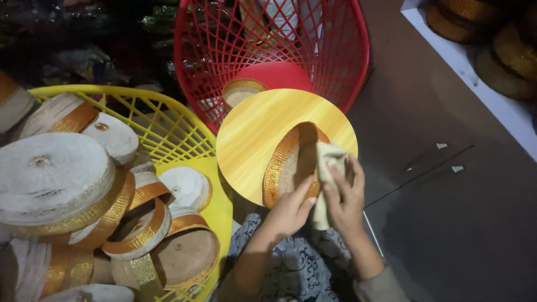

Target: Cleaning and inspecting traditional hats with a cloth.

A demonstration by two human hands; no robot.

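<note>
Your left hand (291, 210) grips one gold-trimmed ribbon roll (288, 162); right hand (344, 196) clamps a cloth (324, 168) against it. Yellow basket (168, 128) beside your left hand holds many rolls; the red basket (330, 56) beyond your hands holds only one.

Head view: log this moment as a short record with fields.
left hand: left hand steadies a gold-trimmed roll standing on edge
right hand: right hand presses a pale cloth against the roll
surface: round yellow wood-grain board
behind: red basket holding one roll
left side: yellow basket piled with white and gold rolls
far right: more rolls on a white ledge
</note>
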